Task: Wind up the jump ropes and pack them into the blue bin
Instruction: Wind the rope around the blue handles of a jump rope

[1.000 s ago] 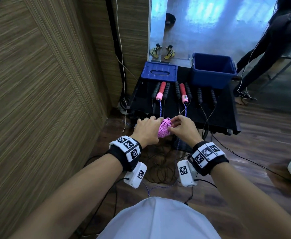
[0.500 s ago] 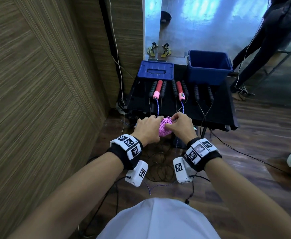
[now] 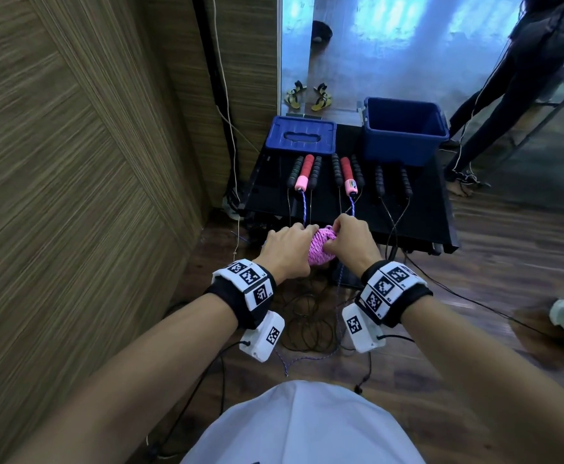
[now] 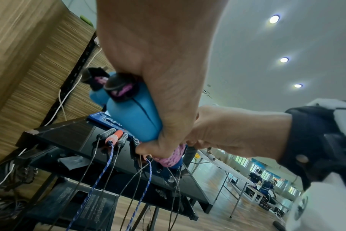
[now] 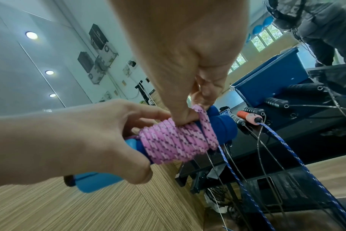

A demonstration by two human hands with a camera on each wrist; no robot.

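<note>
A low black table (image 3: 417,212) stands against a wood-panelled wall (image 3: 73,162), and along its far edge sit the blue bin (image 3: 404,128), open and at the far right corner, and its blue lid (image 3: 300,135), lying flat at the far left corner. In front of them a row of jump-rope handles lies across the tabletop: black ribbed handles (image 3: 379,180) in pairs and two red-and-pink handles (image 3: 302,174) among them. Their cords run over the near edge of the table; the two blue braided cords (image 3: 69,209) (image 5: 282,140) and the thin black cords (image 3: 391,216) hang down to the wooden floor (image 3: 508,296), where black cord lies in loose coils (image 3: 307,323) between the person's wrists. These hanging cords pass just beyond the hands. A second person (image 3: 508,95) stands past the table's far right corner, and a pair of sandals (image 3: 307,97) lies on the floor beyond the lid.

Both arms reach forward, hands meeting just short of the table's near edge. The left hand (image 3: 287,249) wraps around the blue foam handles (image 5: 101,182) of a jump rope, fingers curled over them, with the black end caps showing past the palm in the left wrist view. The pink braided rope (image 5: 178,140) is wound in tight turns around those handles. The right hand (image 3: 350,242) pinches the last pink strand between thumb and fingers at the end of the winding, close to the darker blue handle end (image 5: 221,125).
</note>
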